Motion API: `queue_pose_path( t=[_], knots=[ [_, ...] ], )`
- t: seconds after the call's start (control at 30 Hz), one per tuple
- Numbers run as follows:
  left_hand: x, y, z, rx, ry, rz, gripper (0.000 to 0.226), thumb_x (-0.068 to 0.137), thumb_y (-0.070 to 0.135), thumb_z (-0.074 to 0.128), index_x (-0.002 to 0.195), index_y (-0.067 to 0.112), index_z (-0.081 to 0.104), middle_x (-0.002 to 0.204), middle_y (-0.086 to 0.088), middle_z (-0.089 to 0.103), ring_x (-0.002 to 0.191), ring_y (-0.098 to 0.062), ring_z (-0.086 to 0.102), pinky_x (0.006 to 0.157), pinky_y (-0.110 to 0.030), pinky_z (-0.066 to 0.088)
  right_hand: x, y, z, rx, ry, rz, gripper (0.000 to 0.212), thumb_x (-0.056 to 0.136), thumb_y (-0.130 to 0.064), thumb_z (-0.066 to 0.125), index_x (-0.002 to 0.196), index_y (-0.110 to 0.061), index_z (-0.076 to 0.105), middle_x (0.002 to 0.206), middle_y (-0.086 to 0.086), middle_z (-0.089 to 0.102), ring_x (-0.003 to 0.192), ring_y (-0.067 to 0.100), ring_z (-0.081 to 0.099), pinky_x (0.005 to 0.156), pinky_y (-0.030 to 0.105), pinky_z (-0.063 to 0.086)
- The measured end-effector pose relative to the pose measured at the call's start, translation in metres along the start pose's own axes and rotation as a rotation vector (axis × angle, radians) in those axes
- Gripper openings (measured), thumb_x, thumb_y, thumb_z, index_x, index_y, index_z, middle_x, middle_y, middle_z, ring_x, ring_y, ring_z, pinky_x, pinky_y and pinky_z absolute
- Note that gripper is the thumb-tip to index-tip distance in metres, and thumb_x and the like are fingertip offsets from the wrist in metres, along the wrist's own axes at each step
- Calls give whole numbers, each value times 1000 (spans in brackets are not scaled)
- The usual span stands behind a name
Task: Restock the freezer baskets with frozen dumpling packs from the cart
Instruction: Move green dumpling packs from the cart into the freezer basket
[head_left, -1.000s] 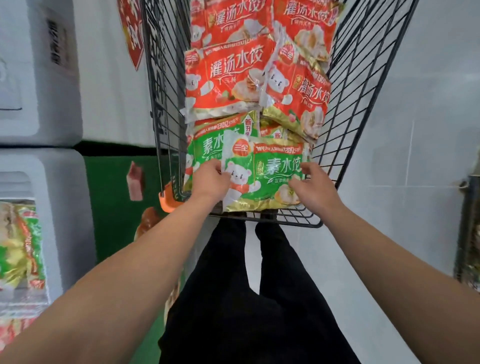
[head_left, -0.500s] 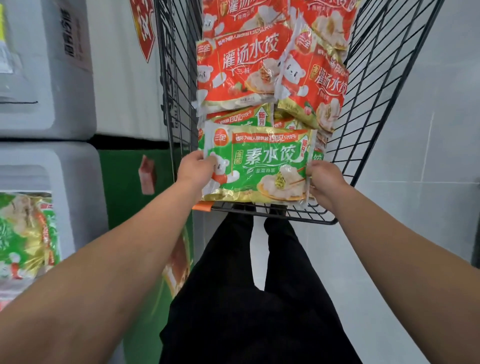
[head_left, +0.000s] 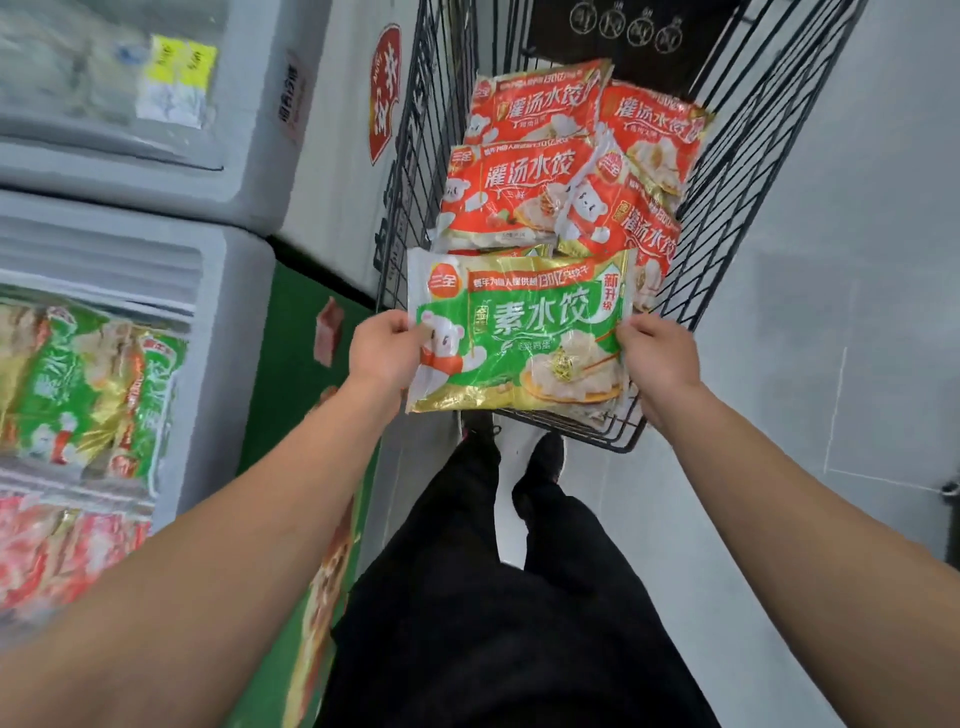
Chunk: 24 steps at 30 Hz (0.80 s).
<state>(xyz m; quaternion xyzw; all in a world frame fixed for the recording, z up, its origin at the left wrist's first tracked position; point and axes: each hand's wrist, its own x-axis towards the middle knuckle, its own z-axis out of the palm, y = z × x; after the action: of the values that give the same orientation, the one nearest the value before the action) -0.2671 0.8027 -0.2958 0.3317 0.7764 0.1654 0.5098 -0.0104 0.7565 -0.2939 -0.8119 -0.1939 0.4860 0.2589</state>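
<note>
A green dumpling pack (head_left: 524, 327) hangs over the near end of the black wire cart (head_left: 737, 171), lifted clear of the pile. My left hand (head_left: 382, 351) pinches its left edge and my right hand (head_left: 657, 358) grips its right edge. Behind it in the cart lie several red dumpling packs (head_left: 519, 192). At the left, an open freezer basket (head_left: 78, 384) holds green packs, with red packs (head_left: 62, 551) below them.
A grey chest freezer (head_left: 228, 291) runs along the left with a green front panel (head_left: 291, 353); a second freezer (head_left: 130, 93) sits beyond it. My black-trousered legs (head_left: 498, 571) stand on grey floor tiles (head_left: 831, 312) to the right.
Both hands took the green pack by its edges and raised it off the pile in the cart. My view swung left, bringing more of the freezer into sight.
</note>
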Motion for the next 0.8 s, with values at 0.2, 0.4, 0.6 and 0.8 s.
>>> queue_pose_path(
  t=[0.2,0.4,0.6,0.8],
  knots=[
    [-60,-27,-36,-343,142,-86,17,77,12,69,61,16,66,85,-11,77,85,-32,75,78,-55,61,-33,-27,-9,9,-152,-126,31,94,-10,56,71,-25,70,90,-6,71,99,23,68,96,48,54],
    [-107,-61,-95,-431,282,-94,10,81,10,70,72,7,67,87,-17,76,88,-37,74,76,-53,62,-76,-46,33,-48,-318,-211,33,96,-8,55,69,-24,66,88,-4,71,98,24,68,96,47,54],
    [-141,-115,-173,-575,432,-88,12,85,8,70,75,2,66,94,-24,74,91,-40,73,86,-58,57,-142,-65,113,-179,-460,-318,37,94,-7,56,64,-23,70,83,-5,69,91,22,69,94,47,56],
    [-159,-182,-254,-693,549,-101,15,89,12,69,75,7,68,88,-22,70,83,-35,70,78,-45,57,-214,-75,210,-259,-524,-436,25,94,-6,56,76,-18,70,86,-1,74,87,19,71,88,41,58]
  ],
)
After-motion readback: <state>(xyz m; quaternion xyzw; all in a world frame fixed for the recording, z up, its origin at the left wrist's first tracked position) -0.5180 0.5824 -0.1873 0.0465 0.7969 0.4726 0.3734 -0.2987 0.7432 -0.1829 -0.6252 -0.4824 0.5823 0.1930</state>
